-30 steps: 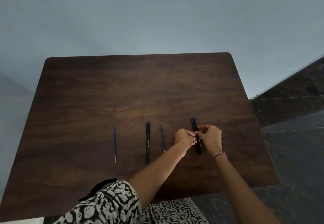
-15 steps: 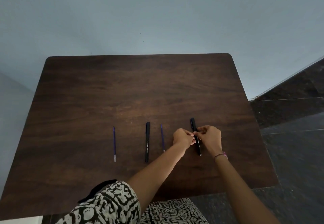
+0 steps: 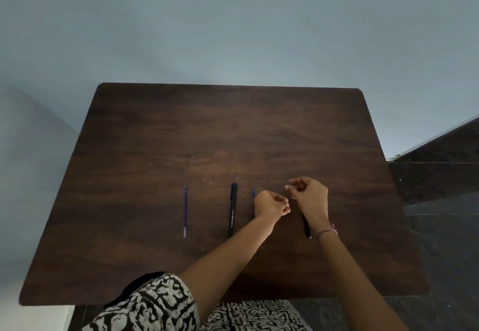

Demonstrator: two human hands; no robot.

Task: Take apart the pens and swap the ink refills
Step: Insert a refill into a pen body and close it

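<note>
Near the black pen (image 3: pixel 307 229), left hand (image 3: pixel 270 205) and right hand (image 3: pixel 309 197) curl their fingers (image 3: pixel 285 210).

On the dark brown wood-grain table (image 3: pixel 155 136): a black plastic pen (image 3: pixel 232 210) with white lettering, and a thin purple refill tube (image 3: pixel 185 208) nearer the table's left edge. Over the table's near edge: a black-and-white blotch-patterned fabric sleeve (image 3: pixel 155 302).

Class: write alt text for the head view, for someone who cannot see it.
A left hand and right hand are close together above a dark wooden table, the right hiding most of a black pen. Left of them lie a purple refill, a second pen and another refill.
</note>
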